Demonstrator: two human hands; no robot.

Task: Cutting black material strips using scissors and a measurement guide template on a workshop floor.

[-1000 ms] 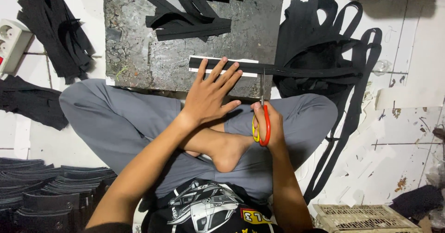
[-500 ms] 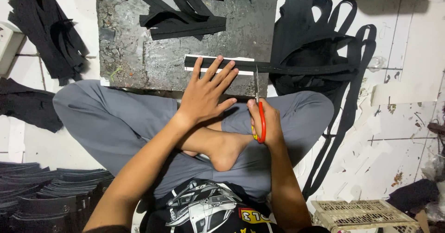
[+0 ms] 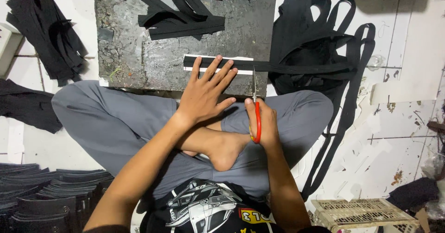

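One dark, scuffed work slab (image 3: 139, 52) fills the upper middle of the head view, set on pale floor tiles just ahead of the seated person's crossed legs in grey trousers (image 3: 106, 126).
One large heap of black webbing straps (image 3: 315, 34) lies at the slab's right edge, its loops trailing down past the right knee.
One pile of cut black strips (image 3: 185, 10) sits on the slab's far side.
One loose bundle of black strips (image 3: 46, 34) lies on the tiles left of the slab.
One stack of black pieces (image 3: 41, 196), lower left corner.
One pale slatted crate (image 3: 361, 212), lower right.
One black strap (image 3: 278, 66) runs across the slab's near edge over a white template (image 3: 218, 71), leading right into the heap.
One left hand (image 3: 204, 96), fingers spread apart, pressing flat on the strap and template.
One right hand (image 3: 262, 122), fingers closed around the handles of the scissors.
One pair of red-handled scissors (image 3: 255, 103), blades pointing away from the body, tips at the strap just right of the left hand; whether the blades are apart cannot be told.
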